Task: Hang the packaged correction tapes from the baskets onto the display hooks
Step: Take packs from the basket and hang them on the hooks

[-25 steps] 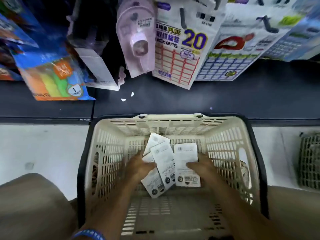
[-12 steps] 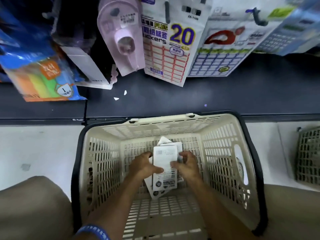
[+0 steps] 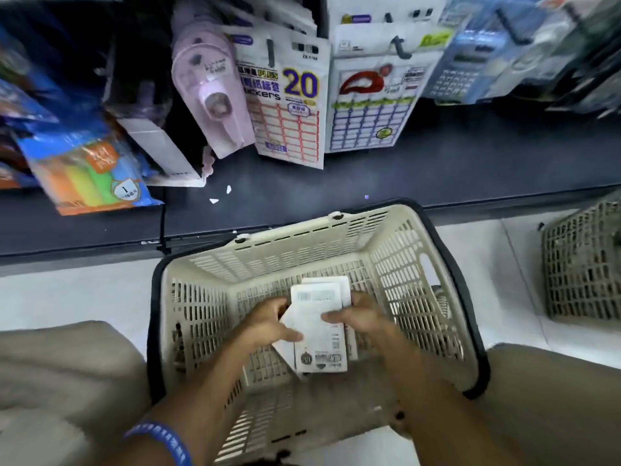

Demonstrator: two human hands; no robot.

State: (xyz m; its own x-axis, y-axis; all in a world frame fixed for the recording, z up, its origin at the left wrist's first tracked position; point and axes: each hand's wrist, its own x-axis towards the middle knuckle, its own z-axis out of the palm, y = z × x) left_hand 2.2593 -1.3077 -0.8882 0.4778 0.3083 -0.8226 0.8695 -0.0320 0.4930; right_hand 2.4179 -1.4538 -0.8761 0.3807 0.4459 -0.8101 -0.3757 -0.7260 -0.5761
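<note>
- Both hands, left hand and right hand, pinch a stack of white packages between them, thumbs on top.
- Stack sits inside the cream basket, apparently lifted off its floor.
- Pink correction tape hangs on the display above.

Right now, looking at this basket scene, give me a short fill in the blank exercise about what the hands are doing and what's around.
1. Both hands, the left hand and the right hand, hold a stack of white packages inside the ____ basket.
2. A ____ wristband sits on the left wrist.
3. The sticker pack hanging above shows the number ____.

Missing words: cream; blue; 20
</note>
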